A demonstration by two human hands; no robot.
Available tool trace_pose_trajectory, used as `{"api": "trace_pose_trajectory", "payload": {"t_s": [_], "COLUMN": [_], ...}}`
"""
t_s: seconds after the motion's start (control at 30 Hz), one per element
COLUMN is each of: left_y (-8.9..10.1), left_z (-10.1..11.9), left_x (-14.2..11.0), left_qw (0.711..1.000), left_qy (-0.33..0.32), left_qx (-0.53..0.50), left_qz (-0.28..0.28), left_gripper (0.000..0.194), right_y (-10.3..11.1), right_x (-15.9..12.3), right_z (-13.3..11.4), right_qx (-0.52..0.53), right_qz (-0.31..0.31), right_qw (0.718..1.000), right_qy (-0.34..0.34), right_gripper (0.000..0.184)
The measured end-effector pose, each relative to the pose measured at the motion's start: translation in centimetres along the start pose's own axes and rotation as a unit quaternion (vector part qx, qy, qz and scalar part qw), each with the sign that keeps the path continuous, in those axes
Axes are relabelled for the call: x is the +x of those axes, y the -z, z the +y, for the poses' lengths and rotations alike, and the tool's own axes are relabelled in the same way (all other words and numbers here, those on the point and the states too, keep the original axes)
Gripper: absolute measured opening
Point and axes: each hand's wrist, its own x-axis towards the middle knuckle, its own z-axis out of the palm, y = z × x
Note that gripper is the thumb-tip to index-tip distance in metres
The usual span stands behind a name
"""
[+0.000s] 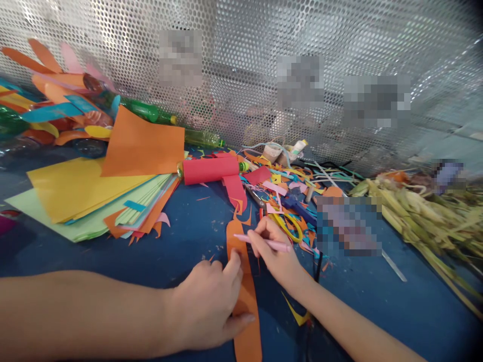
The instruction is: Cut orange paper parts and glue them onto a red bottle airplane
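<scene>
A long orange paper strip [247, 296] with a rounded far end lies on the blue table [151, 261]. My left hand [211, 299] rests on the strip, fingers apart, its index finger and thumb touching the paper. In my right hand [275, 251] is a pink pen [269, 243], gripped between thumb and fingers, its tip over the strip near the rounded end. Beyond the strip lies a bottle wrapped in red paper [211, 171], with a red paper piece [234, 191] under or against it.
Coloured paper sheets [86, 186] are stacked at left, below bottles decorated with paper petals [64, 95]. Paper scraps, scissors with yellow handles [289, 226] and dry husks [407, 211] lie to the right. A perforated metal screen [241, 55] rises behind; blurred shapes show through it.
</scene>
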Motion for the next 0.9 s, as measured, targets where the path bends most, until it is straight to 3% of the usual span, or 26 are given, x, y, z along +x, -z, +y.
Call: {"api": "trace_pose_trajectory", "payload": {"t_s": [0.13,0.23,0.47,0.6,0.73,0.9], "left_y": [-0.1,-0.1,-0.4,0.0,0.7,0.6], "left_z": [-0.1,-0.1,0.0,-0.2,-0.5,-0.6], "left_x": [0.0,0.0,-0.1,-0.1,0.0,-0.5], "left_qw": [1.0,1.0,1.0,1.0,0.999,0.991], "left_qy": [-0.001,-0.001,0.0,-0.004,-0.011,-0.112], "left_qx": [0.002,-0.001,-0.005,-0.014,-0.033,-0.015], "left_qz": [-0.002,-0.006,0.004,0.004,0.012,0.076], "left_gripper": [0.067,0.067,0.066,0.066,0.065,0.067], "right_y": [0.2,0.1,0.2,0.4,0.5,0.5], "right_x": [0.0,0.1,0.2,0.2,0.2,0.4], "right_z": [-0.2,-0.4,-0.3,-0.1,-0.2,0.0], "right_qx": [-0.05,-0.07,-0.076,-0.016,0.043,0.051], "right_qz": [0.1,0.102,0.094,0.122,0.121,0.129], "right_qw": [0.993,0.99,0.992,0.992,0.991,0.989], "right_qy": [0.047,0.067,0.037,0.025,0.025,0.052], "right_gripper": [0.024,0.024,0.023,0.025,0.017,0.013]}}
